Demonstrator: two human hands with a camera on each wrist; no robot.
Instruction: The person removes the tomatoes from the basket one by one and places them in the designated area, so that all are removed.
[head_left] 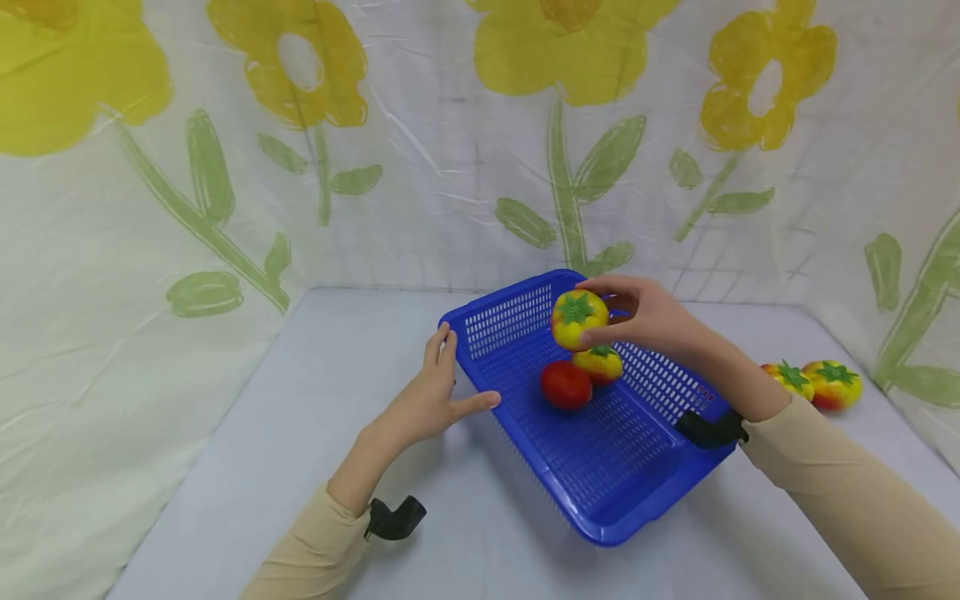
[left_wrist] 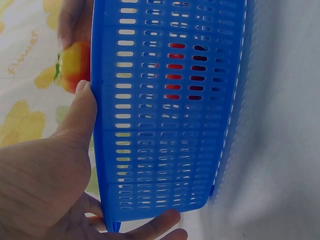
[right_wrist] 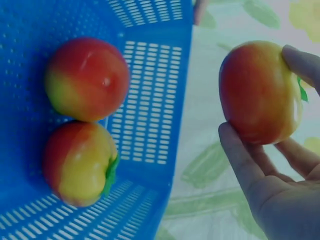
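Observation:
A blue plastic basket (head_left: 525, 446) stands askew on the table. Inside it lie a red tomato (head_left: 566, 385) and a yellow-and-red tomato (head_left: 598, 365) with a green leafy top, touching each other. My right hand (head_left: 648, 317) holds another yellow-and-red tomato (head_left: 579, 320) above the basket's far side. In the right wrist view the thumb and fingertips pinch this tomato (right_wrist: 260, 92), higher than the rim. My left hand (head_left: 423, 396) grips the basket's left corner, its thumb at the near long rim. The left wrist view shows its fingers against the short end wall.
Two more yellow-and-red tomatoes (head_left: 832, 385) sit on the table right of the basket, one partly behind the right forearm. A white table (head_left: 300, 417) lies underneath. Cloth with yellow flowers (head_left: 427, 150) hangs behind and at both sides.

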